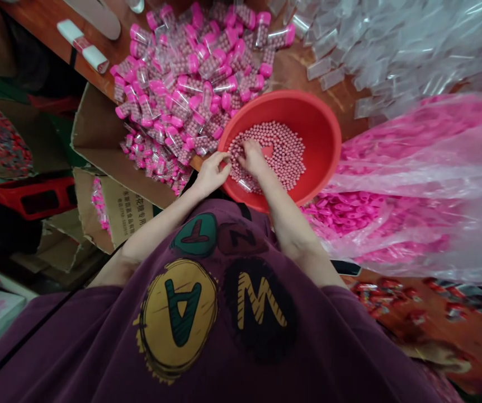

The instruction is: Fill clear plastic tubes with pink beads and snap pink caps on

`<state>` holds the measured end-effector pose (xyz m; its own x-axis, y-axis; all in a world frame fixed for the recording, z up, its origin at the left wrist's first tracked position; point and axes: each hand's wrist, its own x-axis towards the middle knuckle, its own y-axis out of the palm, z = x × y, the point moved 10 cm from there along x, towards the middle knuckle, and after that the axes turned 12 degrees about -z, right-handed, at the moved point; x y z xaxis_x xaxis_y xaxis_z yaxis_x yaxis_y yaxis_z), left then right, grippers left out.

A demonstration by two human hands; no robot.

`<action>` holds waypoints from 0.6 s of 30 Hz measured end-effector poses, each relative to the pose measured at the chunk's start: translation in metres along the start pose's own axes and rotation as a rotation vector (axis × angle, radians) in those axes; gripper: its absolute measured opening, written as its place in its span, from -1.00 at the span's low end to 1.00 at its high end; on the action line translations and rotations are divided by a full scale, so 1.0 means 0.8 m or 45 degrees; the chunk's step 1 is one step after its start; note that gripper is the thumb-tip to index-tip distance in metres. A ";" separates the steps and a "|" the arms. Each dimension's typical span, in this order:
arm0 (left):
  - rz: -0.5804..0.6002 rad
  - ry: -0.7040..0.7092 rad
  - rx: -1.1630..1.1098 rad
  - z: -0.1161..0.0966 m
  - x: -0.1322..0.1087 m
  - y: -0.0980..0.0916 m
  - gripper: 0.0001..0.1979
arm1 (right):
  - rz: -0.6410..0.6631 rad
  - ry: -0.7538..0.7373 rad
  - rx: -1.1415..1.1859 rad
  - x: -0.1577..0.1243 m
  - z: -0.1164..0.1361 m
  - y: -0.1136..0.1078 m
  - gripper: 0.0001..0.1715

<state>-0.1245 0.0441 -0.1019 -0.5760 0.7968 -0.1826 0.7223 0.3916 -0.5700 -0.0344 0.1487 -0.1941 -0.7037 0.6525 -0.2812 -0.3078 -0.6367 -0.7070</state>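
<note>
A round red plastic basin (278, 145) holds a layer of small pink beads (274, 157). My right hand (253, 158) rests on the beads with its fingers down among them, next to a loose pink cap (267, 151). My left hand (211, 174) sits over the basin's near rim, its fingertips drawn together at the edge of the beads. Whatever those fingertips might hold is hidden. A clear tube (245, 184) lies partly among the beads near the rim. Beyond the basin, a large heap of clear tubes (186, 84) filled with pink beads and capped in pink covers the wooden table (303, 73).
Empty clear tubes (392, 50) lie in a plastic bag at the far right, above a bag of pink caps (345, 212). Flattened cardboard (98, 129) lines the left side, near a red plastic stool (23, 196). Red-wrapped items (392, 302) lie low right.
</note>
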 end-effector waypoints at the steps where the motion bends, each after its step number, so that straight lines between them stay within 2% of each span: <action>1: -0.005 -0.034 -0.007 0.001 0.001 -0.001 -0.75 | -0.053 0.038 0.093 -0.007 -0.007 -0.007 -0.48; 4: -0.016 -0.188 -0.075 0.004 0.008 0.004 -0.76 | -0.253 0.141 0.352 -0.036 -0.021 -0.036 -0.48; 6: -0.002 -0.275 -0.179 0.000 0.015 0.016 -0.72 | -0.371 0.188 0.481 -0.055 -0.019 -0.055 -0.48; 9: 0.115 -0.388 -0.408 -0.019 0.021 0.046 -0.72 | -0.523 0.259 0.608 -0.079 -0.008 -0.075 -0.50; 12: 0.264 -0.534 -0.580 -0.041 0.017 0.072 -0.84 | -0.679 0.349 0.649 -0.099 -0.005 -0.096 -0.37; 15: 0.389 -0.578 -0.661 -0.068 0.012 0.082 -0.91 | -0.690 0.348 0.708 -0.118 -0.007 -0.118 -0.16; 18: 0.523 -0.574 -0.696 -0.094 0.005 0.085 -0.93 | -0.613 0.252 0.802 -0.141 -0.006 -0.149 -0.12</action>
<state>-0.0490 0.1085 -0.0814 -0.2389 0.7096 -0.6629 0.9268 0.3703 0.0623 0.0843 0.1533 -0.0809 -0.2943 0.9365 -0.1908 -0.8913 -0.3409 -0.2988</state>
